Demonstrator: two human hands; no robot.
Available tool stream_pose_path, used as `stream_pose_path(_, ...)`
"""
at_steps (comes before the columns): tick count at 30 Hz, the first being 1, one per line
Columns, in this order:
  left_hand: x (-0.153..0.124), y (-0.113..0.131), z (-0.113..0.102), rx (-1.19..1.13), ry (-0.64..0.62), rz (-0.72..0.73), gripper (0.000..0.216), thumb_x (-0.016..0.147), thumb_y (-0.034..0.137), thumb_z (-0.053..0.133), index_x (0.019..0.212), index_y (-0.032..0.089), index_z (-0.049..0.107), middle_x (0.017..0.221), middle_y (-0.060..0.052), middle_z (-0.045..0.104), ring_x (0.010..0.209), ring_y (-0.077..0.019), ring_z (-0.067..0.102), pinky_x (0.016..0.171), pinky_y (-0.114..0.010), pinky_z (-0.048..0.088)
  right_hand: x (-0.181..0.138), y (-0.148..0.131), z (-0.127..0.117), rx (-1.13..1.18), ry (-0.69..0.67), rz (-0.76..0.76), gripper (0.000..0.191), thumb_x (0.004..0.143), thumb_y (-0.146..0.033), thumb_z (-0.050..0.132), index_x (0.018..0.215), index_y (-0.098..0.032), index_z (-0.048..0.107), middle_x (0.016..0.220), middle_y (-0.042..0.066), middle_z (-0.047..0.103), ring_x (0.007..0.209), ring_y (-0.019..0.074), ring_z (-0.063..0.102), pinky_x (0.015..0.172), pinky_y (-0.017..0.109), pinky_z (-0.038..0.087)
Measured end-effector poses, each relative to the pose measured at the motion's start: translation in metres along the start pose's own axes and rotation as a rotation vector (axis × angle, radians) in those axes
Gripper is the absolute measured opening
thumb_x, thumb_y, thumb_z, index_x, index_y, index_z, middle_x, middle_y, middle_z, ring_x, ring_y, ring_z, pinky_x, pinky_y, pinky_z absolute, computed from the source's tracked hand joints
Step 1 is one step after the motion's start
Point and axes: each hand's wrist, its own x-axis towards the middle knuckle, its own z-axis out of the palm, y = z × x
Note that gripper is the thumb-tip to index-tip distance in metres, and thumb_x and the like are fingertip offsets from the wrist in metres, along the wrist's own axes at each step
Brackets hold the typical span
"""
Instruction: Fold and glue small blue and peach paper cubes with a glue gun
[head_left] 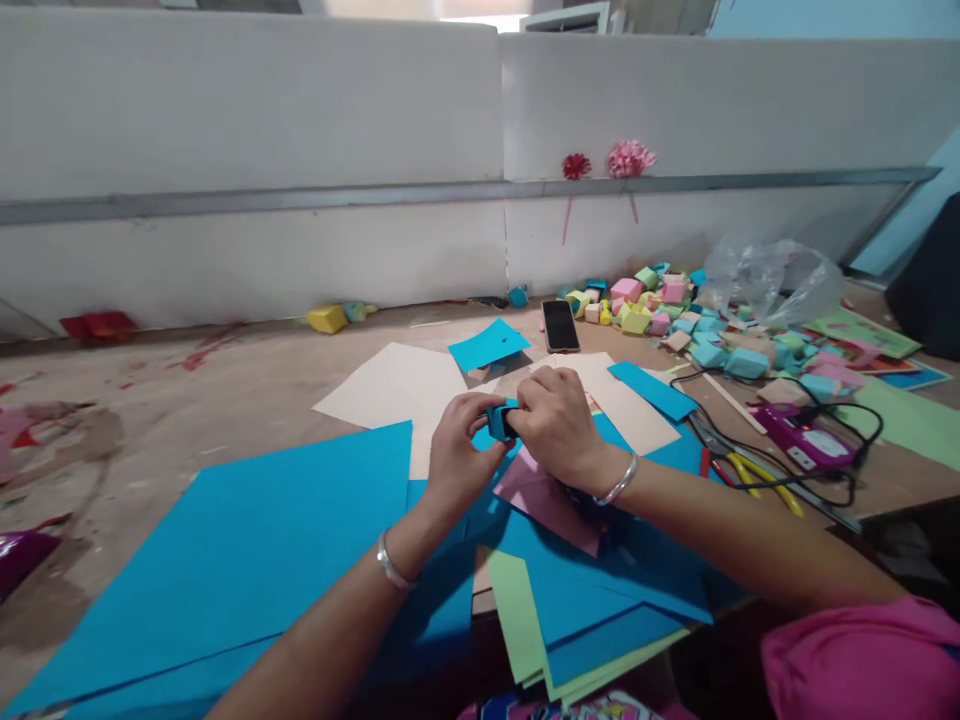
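Note:
Between my two hands is a small blue paper box [498, 421], held above the sheets on the table. My left hand [461, 445] grips its left side between thumb and forefinger. My right hand [559, 420] is closed at the box's right side, its fingertips at the dark opening; part of the box is hidden behind them. Beneath the right hand lies a pink paper piece [551, 505] on stacked blue sheets [592, 600]. A large blue sheet [292, 530] spreads to the left of my left forearm.
Many small coloured paper boxes [675, 310] are heaped at the back right beside a clear plastic bag [772, 280]. A phone [560, 326] lies behind my hands. Yellow-handled pliers [757, 480] and a purple power strip [806, 437] with a black cable sit at right. A white partition [300, 120] stands behind.

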Motion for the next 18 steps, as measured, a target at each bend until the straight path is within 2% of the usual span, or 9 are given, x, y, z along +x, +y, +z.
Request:
stream_pose_path(7, -0.0014, 0.0041, 0.0041, -0.025, 0.068, 0.006, 0.042, 0.069, 0.004, 0.066, 0.106, 0.025, 0.063, 0.111, -0.005, 0.054, 0.110, -0.0224, 0.057, 0.091, -0.039, 0.056, 0.0027, -0.0050, 0.0000, 0.023, 0.018, 0.084, 0.021, 0.086, -0.015, 0.061, 0.065, -0.018, 0.065, 0.078, 0.005, 0.061, 0.088, 0.0212, 0.043, 0.076, 0.037, 0.027)
stream_pose_path(12, -0.0020, 0.0077, 0.0044, -0.039, 0.089, 0.012, 0.041, 0.071, 0.005, 0.067, 0.106, 0.025, 0.063, 0.112, -0.005, 0.053, 0.111, -0.0223, 0.056, 0.093, -0.038, 0.056, 0.0033, -0.0075, 0.0013, 0.040, 0.075, 0.161, 0.015, 0.087, -0.016, 0.060, 0.075, -0.018, 0.067, 0.091, 0.005, 0.063, 0.097, 0.0208, 0.045, 0.080, 0.035, 0.030)
stream_pose_path(18, -0.0045, 0.0077, 0.0032, -0.057, 0.104, 0.016, 0.041, 0.070, 0.002, 0.065, 0.104, 0.025, 0.065, 0.112, -0.005, 0.052, 0.111, -0.0211, 0.056, 0.093, -0.036, 0.055, 0.0010, -0.0096, 0.0040, 0.045, 0.119, 0.165, 0.011, 0.088, -0.017, 0.060, 0.084, -0.020, 0.070, 0.105, 0.006, 0.064, 0.103, 0.0213, 0.044, 0.089, 0.036, 0.032)
